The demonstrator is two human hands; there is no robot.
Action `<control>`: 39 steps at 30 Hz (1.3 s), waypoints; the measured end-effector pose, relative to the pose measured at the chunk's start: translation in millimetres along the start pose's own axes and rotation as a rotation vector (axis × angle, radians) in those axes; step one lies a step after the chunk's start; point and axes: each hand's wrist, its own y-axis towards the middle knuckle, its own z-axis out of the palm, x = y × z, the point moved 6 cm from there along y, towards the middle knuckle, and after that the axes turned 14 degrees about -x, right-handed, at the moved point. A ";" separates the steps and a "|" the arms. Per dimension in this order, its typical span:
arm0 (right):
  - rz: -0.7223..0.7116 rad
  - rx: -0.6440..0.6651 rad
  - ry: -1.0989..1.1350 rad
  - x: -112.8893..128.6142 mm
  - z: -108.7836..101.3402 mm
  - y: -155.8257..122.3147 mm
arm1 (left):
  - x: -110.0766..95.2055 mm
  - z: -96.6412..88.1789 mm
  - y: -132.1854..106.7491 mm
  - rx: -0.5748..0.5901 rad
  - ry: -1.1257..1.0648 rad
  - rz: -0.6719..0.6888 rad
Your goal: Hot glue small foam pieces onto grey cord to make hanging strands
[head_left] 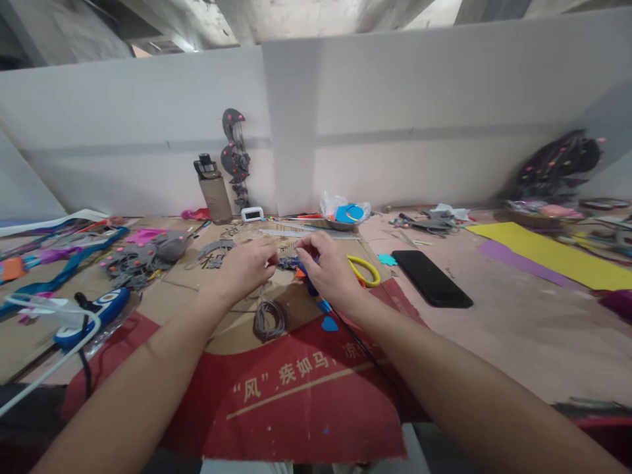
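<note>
Both my hands meet over a cardboard sheet (296,382) with red print. My left hand (247,266) has its fingers curled in a pinch toward the right. My right hand (328,266) is closed too, fingertips pinched facing the left hand. Between them lies a small dark blue-grey piece (289,263), which both hands seem to hold; its shape is too small to make out. Yellow-handled scissors (366,270) lie just right of my right hand. A coil of grey wire (269,319) rests below my left hand. Small blue cut-outs (328,322) lie by my right wrist.
A black phone (431,278) lies to the right, with yellow (548,253) and purple sheets beyond. A water bottle (214,187) and a small clock (252,213) stand by the white partition. Grey beaded pieces (143,257), blue strips and a blue glue gun (93,313) crowd the left.
</note>
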 end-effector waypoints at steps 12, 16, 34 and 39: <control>0.023 0.066 0.009 -4.2 5.5 -1.5 | 11.1 36.6 -13.8 0.396 -0.308 -0.067; 0.041 0.094 0.044 -5.5 8.2 -2.4 | 14.7 19.8 -6.3 0.320 -0.471 -0.189; 0.172 0.121 0.233 -3.6 10.3 -8.8 | 4.3 19.3 -7.2 0.169 -0.981 -0.583; 0.185 0.101 0.190 -6.8 9.3 -8.5 | -1.2 11.5 -4.0 0.091 -0.799 -0.526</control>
